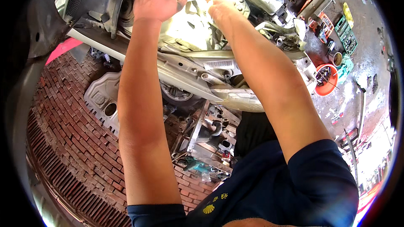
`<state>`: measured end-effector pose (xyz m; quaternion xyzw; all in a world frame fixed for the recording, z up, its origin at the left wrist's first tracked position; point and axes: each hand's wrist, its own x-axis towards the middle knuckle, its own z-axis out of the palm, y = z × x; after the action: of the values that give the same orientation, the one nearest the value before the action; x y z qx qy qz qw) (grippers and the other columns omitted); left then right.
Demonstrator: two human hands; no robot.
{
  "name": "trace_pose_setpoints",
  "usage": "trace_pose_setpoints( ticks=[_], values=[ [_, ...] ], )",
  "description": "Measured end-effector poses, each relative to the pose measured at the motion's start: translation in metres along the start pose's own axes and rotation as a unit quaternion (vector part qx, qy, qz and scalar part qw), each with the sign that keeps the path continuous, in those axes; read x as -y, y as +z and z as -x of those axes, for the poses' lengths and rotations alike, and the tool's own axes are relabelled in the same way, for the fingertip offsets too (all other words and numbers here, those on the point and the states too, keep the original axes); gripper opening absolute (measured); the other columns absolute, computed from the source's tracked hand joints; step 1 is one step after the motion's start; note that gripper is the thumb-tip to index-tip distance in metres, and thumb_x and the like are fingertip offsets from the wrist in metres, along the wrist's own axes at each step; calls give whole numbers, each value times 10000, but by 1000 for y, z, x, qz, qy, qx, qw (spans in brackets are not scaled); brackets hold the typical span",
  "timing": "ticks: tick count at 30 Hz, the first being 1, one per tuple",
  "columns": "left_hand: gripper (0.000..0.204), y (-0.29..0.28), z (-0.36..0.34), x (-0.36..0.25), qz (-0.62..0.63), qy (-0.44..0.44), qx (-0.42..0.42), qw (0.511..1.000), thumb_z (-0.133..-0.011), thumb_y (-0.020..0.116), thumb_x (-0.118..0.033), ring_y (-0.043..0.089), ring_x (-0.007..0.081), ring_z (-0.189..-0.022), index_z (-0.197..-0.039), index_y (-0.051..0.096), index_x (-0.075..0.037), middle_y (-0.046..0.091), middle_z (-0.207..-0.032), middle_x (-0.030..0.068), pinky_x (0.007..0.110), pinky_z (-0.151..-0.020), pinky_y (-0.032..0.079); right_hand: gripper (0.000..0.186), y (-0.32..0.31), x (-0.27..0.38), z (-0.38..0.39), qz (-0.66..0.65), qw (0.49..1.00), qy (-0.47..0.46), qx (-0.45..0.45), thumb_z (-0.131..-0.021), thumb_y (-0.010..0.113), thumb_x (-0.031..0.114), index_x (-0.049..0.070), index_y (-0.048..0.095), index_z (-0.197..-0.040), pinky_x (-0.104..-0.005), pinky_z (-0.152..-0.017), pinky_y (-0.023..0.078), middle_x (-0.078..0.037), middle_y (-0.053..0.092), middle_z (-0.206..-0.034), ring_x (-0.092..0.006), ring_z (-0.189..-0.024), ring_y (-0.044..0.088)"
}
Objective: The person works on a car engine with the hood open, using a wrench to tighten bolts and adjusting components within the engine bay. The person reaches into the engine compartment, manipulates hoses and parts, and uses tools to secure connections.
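Observation:
Both my arms reach into a car's engine bay, where strong sunlight washes out much of the detail. My left hand lies back-up over the left part of the bay, its thumb apart from the fingers; the fingertips are at the upper edge of the picture. To its right, my right hand is closed at the bright engine parts, and what its fingers grip is lost in the glare. Just below the hands runs the car's front crossmember, with a white label on it.
A metal engine cover or pan lies on the brick floor. Below the bumper stands a crate of loose parts. At right are an orange bowl of small parts, a green socket set and an orange tool case.

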<state>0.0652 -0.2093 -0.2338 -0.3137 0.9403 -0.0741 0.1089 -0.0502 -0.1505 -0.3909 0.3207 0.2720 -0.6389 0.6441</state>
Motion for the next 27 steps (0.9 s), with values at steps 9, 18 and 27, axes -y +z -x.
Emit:
trace_pose_setpoints(
  ticks=[9, 18, 27],
  values=[
    [516, -2, -4, -1, -52, 7, -32, 998, -973, 623, -513, 629, 336, -1224, -1127, 760, -40, 737, -1213, 145, 453, -1097, 476, 482, 15, 16, 20, -203, 968, 91, 114, -1086, 357, 344, 78, 635, -1377, -393, -983, 577, -90, 681, -1390, -254, -1232, 669],
    [477, 14, -5, 11, -51, 38, -65, 996, -992, 600, -491, 655, 347, -1121, -1078, 745, -44, 739, -1096, 134, 463, -1072, 484, 416, 18, 22, 20, -77, 993, 21, 82, -1067, 424, 315, 122, 663, -1348, -406, -950, 581, -86, 701, -1354, -250, -1193, 685],
    [452, 9, -5, 7, -26, 47, -76, 996, -993, 604, -466, 651, 328, -1078, -1017, 736, -35, 728, -1035, 129, 456, -1038, 496, 358, -21, 51, 18, 789, 561, -205, -142, -1047, 491, 287, 166, 691, -1318, -420, -918, 585, -81, 721, -1319, -245, -1154, 701]
  ],
)
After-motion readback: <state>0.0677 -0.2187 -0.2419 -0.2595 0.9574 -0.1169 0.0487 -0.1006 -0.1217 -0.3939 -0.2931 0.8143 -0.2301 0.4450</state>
